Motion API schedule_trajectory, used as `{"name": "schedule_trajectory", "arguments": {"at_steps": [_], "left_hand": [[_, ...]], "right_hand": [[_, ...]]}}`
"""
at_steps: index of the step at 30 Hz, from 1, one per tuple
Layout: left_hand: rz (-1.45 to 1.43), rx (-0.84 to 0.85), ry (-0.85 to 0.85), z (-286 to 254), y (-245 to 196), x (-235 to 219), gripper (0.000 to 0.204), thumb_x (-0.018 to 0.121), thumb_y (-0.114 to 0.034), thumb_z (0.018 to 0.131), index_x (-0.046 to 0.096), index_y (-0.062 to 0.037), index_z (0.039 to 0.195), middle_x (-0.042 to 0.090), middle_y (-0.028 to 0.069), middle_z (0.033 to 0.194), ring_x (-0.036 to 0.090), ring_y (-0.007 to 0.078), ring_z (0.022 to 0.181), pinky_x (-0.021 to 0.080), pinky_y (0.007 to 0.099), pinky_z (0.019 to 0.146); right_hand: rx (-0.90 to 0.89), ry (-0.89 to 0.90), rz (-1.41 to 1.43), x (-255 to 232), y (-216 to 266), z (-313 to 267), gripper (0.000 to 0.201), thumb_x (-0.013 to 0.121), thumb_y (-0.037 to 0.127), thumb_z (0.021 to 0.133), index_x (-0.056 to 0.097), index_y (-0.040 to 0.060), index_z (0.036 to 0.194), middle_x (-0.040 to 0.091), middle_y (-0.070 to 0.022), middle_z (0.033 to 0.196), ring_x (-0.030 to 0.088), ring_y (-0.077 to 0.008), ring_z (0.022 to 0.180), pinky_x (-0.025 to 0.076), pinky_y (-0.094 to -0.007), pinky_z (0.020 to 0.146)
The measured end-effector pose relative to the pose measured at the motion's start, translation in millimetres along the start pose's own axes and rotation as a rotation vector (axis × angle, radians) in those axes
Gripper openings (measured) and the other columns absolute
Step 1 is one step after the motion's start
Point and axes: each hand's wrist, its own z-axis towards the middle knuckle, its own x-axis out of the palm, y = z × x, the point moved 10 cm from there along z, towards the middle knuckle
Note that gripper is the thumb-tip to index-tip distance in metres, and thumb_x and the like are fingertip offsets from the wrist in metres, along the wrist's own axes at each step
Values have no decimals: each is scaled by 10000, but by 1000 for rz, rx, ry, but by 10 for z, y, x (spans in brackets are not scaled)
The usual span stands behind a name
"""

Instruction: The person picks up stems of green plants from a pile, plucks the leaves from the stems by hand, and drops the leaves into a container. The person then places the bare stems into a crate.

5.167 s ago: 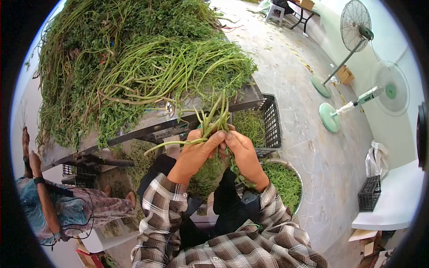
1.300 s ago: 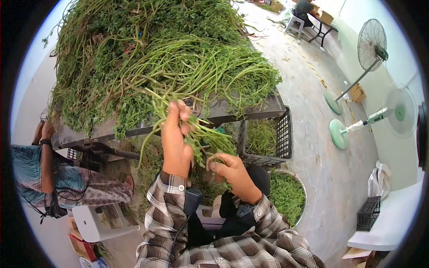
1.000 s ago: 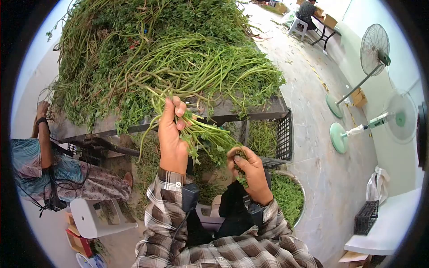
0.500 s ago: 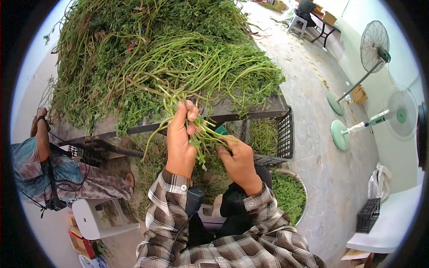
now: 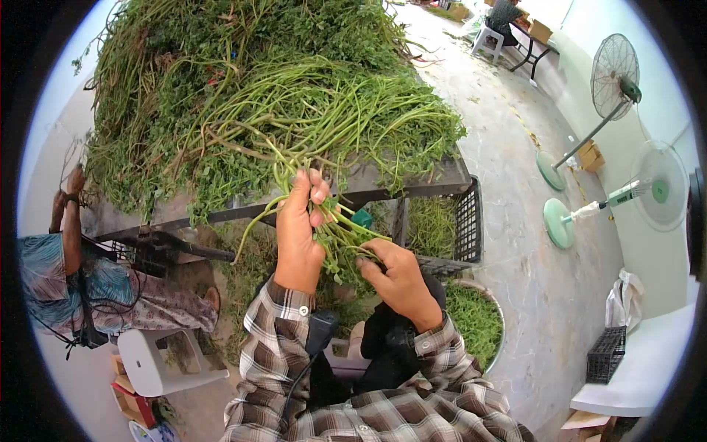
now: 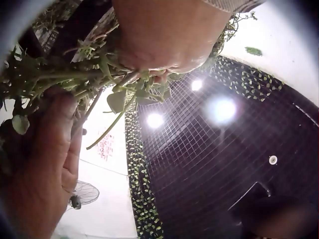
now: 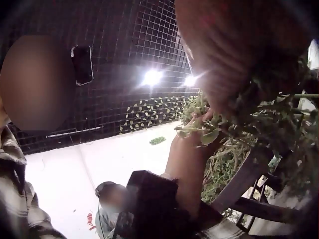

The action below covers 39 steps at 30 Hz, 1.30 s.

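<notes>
In the head view the left hand (image 5: 297,239) grips a bundle of green stems (image 5: 283,174), its fingers curled round them at the table's front edge. Leafy ends (image 5: 340,254) of the bundle hang out to the right. At those ends the right hand (image 5: 398,281) pinches some stems between thumb and fingers. Beyond both hands a large heap of long-stemmed greens (image 5: 243,96) covers the table (image 5: 434,179). The left wrist view shows the right hand (image 6: 45,159) close beside the stems; in the right wrist view, leaves (image 7: 279,119) partly hide the fingers.
Right of the table stand a black crate (image 5: 468,221) holding stems and a round tub (image 5: 475,320) of cut greens. Two fans (image 5: 560,223) stand farther right. At the left are another person (image 5: 77,287) and a white stool (image 5: 158,361).
The right hand has gone from below the bundle, out to the right, then back against its leafy ends. The left hand, still gripping the bundle, has shifted slightly right.
</notes>
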Motion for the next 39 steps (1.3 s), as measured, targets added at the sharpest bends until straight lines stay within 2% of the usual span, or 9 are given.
{"name": "schedule_trajectory", "arguments": {"at_steps": [4, 9, 16, 24, 26, 28, 31, 34, 39], "left_hand": [[-49, 1, -25, -9, -45, 26, 218, 431, -304, 967, 495, -118, 873, 418, -85, 637, 298, 7, 458, 350, 167, 496], [-39, -12, 0, -41, 55, 69, 230, 461, -315, 953, 508, -112, 856, 437, -69, 659, 298, 14, 477, 296, 162, 464], [-45, 20, -135, -7, -164, -175, 242, 424, -295, 970, 496, -103, 842, 410, -90, 587, 268, 4, 422, 269, 173, 420], [-111, 78, -114, 89, -236, -261, 222, 446, -293, 960, 488, -101, 858, 390, -89, 578, 263, 12, 427, 255, 181, 399], [51, 224, -497, -13, -604, -419, 176, 478, -260, 943, 473, -106, 857, 396, -80, 587, 296, 11, 443, 290, 162, 410], [-128, 387, -92, 168, -964, -524, 236, 474, -326, 942, 472, -123, 820, 389, -79, 607, 310, 26, 463, 300, 189, 416], [-159, 352, -26, 137, -783, -361, 242, 468, -333, 945, 482, -133, 808, 381, -82, 598, 295, 26, 453, 305, 187, 422], [302, 44, -173, 86, -210, -129, 242, 515, -361, 914, 525, -141, 813, 426, -75, 622, 399, 19, 531, 329, 174, 444], [524, -155, 38, -109, 296, 272, 235, 658, -244, 811, 620, -90, 983, 541, -60, 705, 440, 26, 579, 349, 193, 486]], "right_hand": [[34, -62, 50, -36, 3, 78, 293, 652, 146, 769, 581, -42, 984, 618, -185, 947, 601, -310, 904, 456, -345, 806], [-9, 14, -177, 172, -17, 121, 265, 631, 136, 741, 584, -19, 951, 606, -173, 922, 582, -355, 844, 473, -394, 729], [-144, 18, -84, 179, 198, 53, 161, 597, 67, 765, 577, -27, 895, 565, -166, 806, 559, -350, 750, 459, -377, 645], [1, 63, -81, -95, -33, -455, 113, 585, 74, 786, 569, -3, 867, 541, -165, 775, 547, -348, 714, 439, -382, 602], [117, 37, -108, -251, -328, -633, 98, 582, 69, 786, 581, -10, 844, 548, -164, 750, 553, -345, 706, 445, -378, 611], [419, -23, 1, -479, -825, -915, 137, 570, 109, 818, 593, -26, 820, 525, -103, 695, 497, -195, 605, 396, -313, 561], [708, -202, 244, -742, -1130, -1058, 233, 559, 217, 863, 592, 0, 782, 523, 4, 711, 429, -63, 624, 356, -259, 549], [674, -296, 588, -731, -1008, -765, 223, 558, 239, 871, 600, 26, 818, 533, 23, 740, 439, -57, 648, 357, -234, 567], [524, -221, 616, -572, -837, -329, 258, 567, 293, 892, 611, 40, 863, 524, 44, 729, 431, -40, 646, 349, -208, 580]]}}
